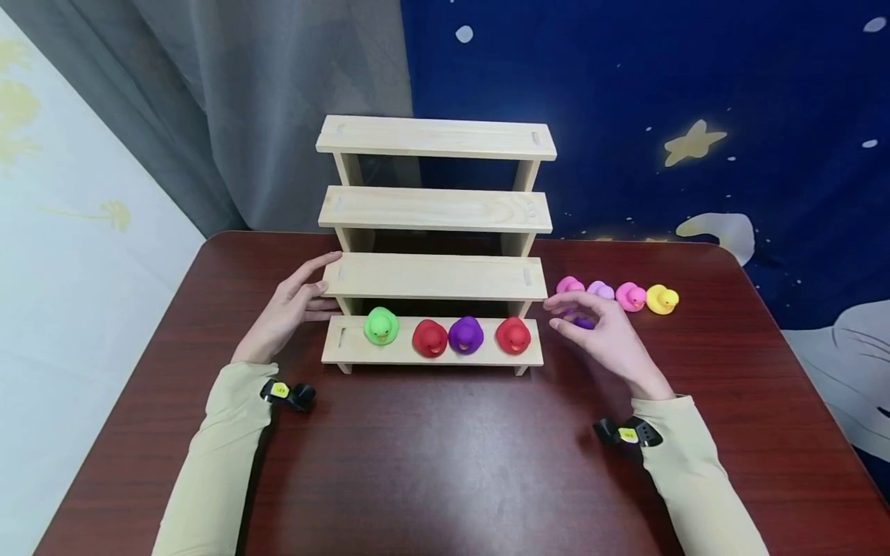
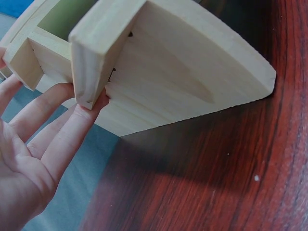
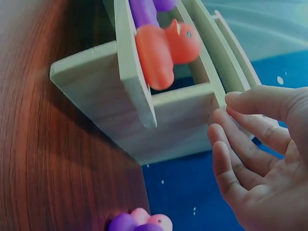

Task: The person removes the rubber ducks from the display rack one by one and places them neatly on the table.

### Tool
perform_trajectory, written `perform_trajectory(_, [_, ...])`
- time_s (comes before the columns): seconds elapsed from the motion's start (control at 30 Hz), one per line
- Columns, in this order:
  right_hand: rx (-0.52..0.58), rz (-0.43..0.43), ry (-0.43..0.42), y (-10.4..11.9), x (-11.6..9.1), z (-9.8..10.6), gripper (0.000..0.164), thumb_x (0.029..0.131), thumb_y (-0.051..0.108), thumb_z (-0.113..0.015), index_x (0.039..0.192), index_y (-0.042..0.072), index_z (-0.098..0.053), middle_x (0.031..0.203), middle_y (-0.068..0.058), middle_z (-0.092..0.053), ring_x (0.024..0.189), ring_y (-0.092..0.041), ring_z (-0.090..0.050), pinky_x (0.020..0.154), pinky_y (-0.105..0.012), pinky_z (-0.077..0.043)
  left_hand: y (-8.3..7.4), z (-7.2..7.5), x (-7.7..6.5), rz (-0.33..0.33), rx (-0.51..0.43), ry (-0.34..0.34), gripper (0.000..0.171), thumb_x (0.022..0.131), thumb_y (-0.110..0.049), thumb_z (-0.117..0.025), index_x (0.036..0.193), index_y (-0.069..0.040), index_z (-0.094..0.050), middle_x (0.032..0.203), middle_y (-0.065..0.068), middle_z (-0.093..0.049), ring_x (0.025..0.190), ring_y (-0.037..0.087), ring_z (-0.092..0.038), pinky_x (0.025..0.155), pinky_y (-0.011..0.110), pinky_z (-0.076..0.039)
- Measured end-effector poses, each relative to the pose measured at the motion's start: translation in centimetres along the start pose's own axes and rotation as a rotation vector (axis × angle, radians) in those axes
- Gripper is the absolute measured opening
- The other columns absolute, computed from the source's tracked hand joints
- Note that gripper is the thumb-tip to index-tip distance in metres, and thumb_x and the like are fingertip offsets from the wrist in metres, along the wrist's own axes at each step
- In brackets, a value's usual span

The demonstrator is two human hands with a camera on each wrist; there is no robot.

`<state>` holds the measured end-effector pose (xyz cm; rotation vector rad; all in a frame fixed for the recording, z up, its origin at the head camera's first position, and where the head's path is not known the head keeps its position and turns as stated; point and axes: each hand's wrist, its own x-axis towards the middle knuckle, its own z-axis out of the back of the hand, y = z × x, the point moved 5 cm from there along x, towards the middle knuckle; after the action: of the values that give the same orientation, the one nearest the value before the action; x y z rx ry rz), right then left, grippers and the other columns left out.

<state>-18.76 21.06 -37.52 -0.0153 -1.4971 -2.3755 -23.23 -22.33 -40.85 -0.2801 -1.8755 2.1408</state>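
A wooden four-step rack (image 1: 434, 276) stands on the table. On its lowest step sit a green duck (image 1: 381, 327), a red duck (image 1: 429, 338), a purple duck (image 1: 466, 335) and another red duck (image 1: 513, 336) at the right end. My left hand (image 1: 281, 313) touches the rack's left side with extended fingertips (image 2: 82, 113), on the end of a step in the left wrist view. Beside the rack's right end, my right hand (image 1: 605, 332) hovers with loosely bent fingers, holding nothing; the right wrist view shows its fingertips by a step's end.
Right of the rack lie more ducks: a yellow duck (image 1: 662, 300), a pink duck (image 1: 631, 296), a lilac duck (image 1: 600, 289), another pink duck (image 1: 570, 285) and a purple duck (image 1: 584, 322) partly hidden by my right hand. Curtains (image 1: 278, 116) hang behind the table (image 1: 431, 463).
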Motion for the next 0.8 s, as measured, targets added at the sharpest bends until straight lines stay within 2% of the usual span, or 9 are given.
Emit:
perform_trajectory(0.17, [0.01, 0.012, 0.105, 0.7, 0.2, -1.2, 0.026, 0.087, 0.002, -0.069, 0.113, 0.0, -0.068, 0.107, -0.015, -0.068, 0.089, -0.023, -0.067, 0.08, -0.021, -0.051, 0.0, 0.0, 0.0, -0.001, -0.002, 0.001, 0.048, 0.103, -0.012, -0.036, 0.15, -0.023, -0.037, 0.134, 0.022, -0.047, 0.1, 0.027, -0.066, 0.08, 0.034, -0.054])
perform_trajectory(0.27, [0.004, 0.025, 0.14, 0.9, 0.3, -1.8, 0.026, 0.087, 0.002, -0.07, 0.113, 0.002, -0.069, 0.106, -0.012, -0.069, 0.09, -0.023, -0.067, 0.079, -0.023, -0.051, 0.0, 0.0, 0.0, 0.001, -0.003, 0.001, 0.048, 0.103, -0.012, -0.036, 0.15, -0.023, -0.037, 0.133, 0.021, -0.047, 0.101, 0.029, -0.066, 0.08, 0.035, -0.055])
perform_trajectory(0.33, [-0.002, 0.03, 0.147, 1.0, 0.3, -2.2, 0.027, 0.087, 0.001, -0.07, 0.114, 0.002, -0.069, 0.105, -0.011, -0.069, 0.09, -0.022, -0.066, 0.079, -0.024, -0.05, 0.1, 0.0, -0.1, 0.0, -0.002, 0.001, 0.048, 0.103, -0.012, -0.036, 0.15, -0.023, -0.037, 0.133, 0.022, -0.048, 0.101, 0.03, -0.066, 0.08, 0.035, -0.055])
perform_trajectory(0.57, [-0.026, 0.007, 0.175, 4.8, -0.2, -3.3, 0.028, 0.082, -0.011, -0.066, 0.11, -0.008, -0.066, 0.102, -0.018, -0.067, 0.09, -0.032, -0.064, 0.078, -0.031, -0.052, 0.1, 0.0, -0.1, -0.006, -0.011, 0.004, 0.048, 0.104, -0.012, -0.036, 0.15, -0.023, -0.037, 0.134, 0.02, -0.047, 0.101, 0.028, -0.066, 0.08, 0.035, -0.055])
perform_trajectory(0.7, [-0.039, 0.005, 0.175, 4.7, -0.4, -3.6, 0.028, 0.082, -0.01, -0.068, 0.109, -0.007, -0.067, 0.103, -0.016, -0.066, 0.09, -0.031, -0.064, 0.075, -0.027, -0.051, 0.0, 0.0, 0.0, -0.004, -0.011, 0.004, 0.048, 0.104, -0.012, -0.036, 0.15, -0.023, -0.037, 0.133, 0.019, -0.048, 0.101, 0.029, -0.066, 0.08, 0.034, -0.055])
perform_trajectory(0.8, [-0.026, 0.008, 0.169, 4.4, -0.4, -3.7, 0.028, 0.082, -0.008, -0.07, 0.11, -0.006, -0.067, 0.104, -0.016, -0.066, 0.091, -0.032, -0.064, 0.077, -0.03, -0.052, 0.0, 0.0, -0.1, -0.004, -0.013, 0.002, 0.048, 0.104, -0.012, -0.036, 0.15, -0.022, -0.037, 0.132, 0.019, -0.049, 0.1, 0.028, -0.066, 0.08, 0.035, -0.055])
